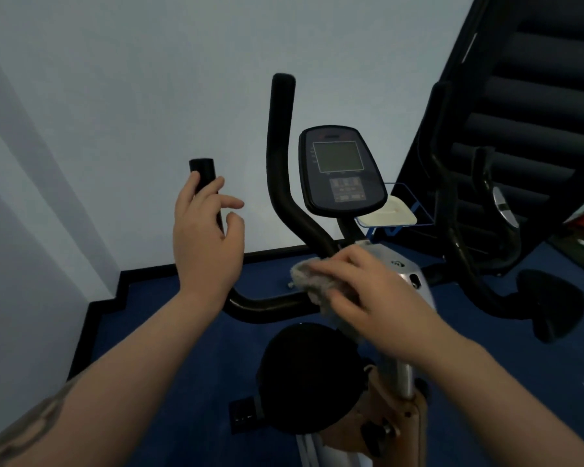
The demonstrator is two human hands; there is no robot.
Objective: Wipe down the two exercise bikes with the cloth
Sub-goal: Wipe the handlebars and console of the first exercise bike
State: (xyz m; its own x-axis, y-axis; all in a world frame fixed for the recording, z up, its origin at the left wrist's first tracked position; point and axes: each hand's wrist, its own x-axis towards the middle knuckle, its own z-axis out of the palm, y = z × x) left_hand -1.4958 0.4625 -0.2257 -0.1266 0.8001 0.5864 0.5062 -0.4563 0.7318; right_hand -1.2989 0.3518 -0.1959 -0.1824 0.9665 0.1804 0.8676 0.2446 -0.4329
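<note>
Cloth (321, 281), grey and bunched, is pressed by the right hand (378, 298) onto the junction of handlebar (270, 306) and silver column on the near exercise bike (343, 170), fingers curled over it; the left hand (204, 237) is held loosely spread at the upright left grip (204, 171), thumb and fingertips parted, firm contact not discernible. The right hand is blurred, the second bike (466, 230) is dark and partly cut off at right, and the saddle (304, 375) is hidden in shadow. Blue floor (169, 332) is left open between bike and white wall.
</note>
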